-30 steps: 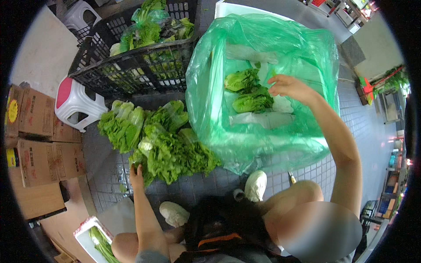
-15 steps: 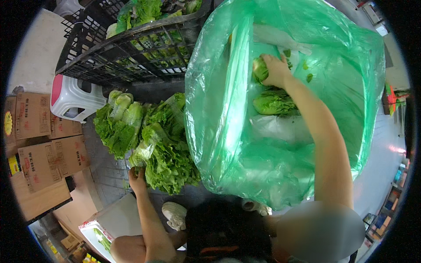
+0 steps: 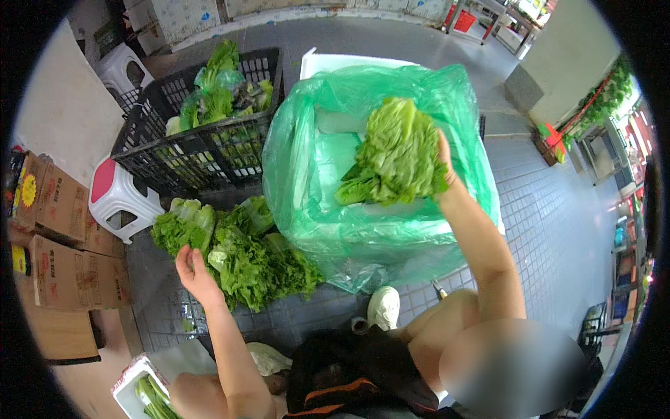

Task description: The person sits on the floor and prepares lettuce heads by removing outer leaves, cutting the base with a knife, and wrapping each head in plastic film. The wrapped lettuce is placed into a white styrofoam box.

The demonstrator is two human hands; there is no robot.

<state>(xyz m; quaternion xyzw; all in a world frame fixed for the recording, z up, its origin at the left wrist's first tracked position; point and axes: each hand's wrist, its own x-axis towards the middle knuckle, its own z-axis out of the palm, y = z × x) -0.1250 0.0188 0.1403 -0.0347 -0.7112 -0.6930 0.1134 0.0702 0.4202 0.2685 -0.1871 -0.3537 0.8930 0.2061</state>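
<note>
My right hand (image 3: 445,164) grips a large leafy head of lettuce (image 3: 403,150) from its right side, over the opening of a green plastic bag (image 3: 363,237). The lettuce hides most of that hand's fingers. The bag lines a white foam box (image 3: 328,63), whose rim shows at the back. More green leaves (image 3: 356,185) show beneath the held lettuce; whether they are a separate head I cannot tell. My left hand (image 3: 199,276) is empty, fingers apart, at the near left edge of a pile of lettuce heads (image 3: 258,269) on the floor. Clear wrapping covers some stems.
A black plastic crate (image 3: 202,150) with more greens stands behind the pile, beside a white stool (image 3: 125,199) with a red top. Cardboard boxes (image 3: 66,269) are stacked at left. A box of long green vegetables (image 3: 150,398) sits by my left leg. A wall corner (image 3: 558,63) rises far right.
My right hand has lifted from inside the bag and now holds up a lettuce. My left hand has moved slightly left, its fingers apart. The view has tilted up, showing more floor.
</note>
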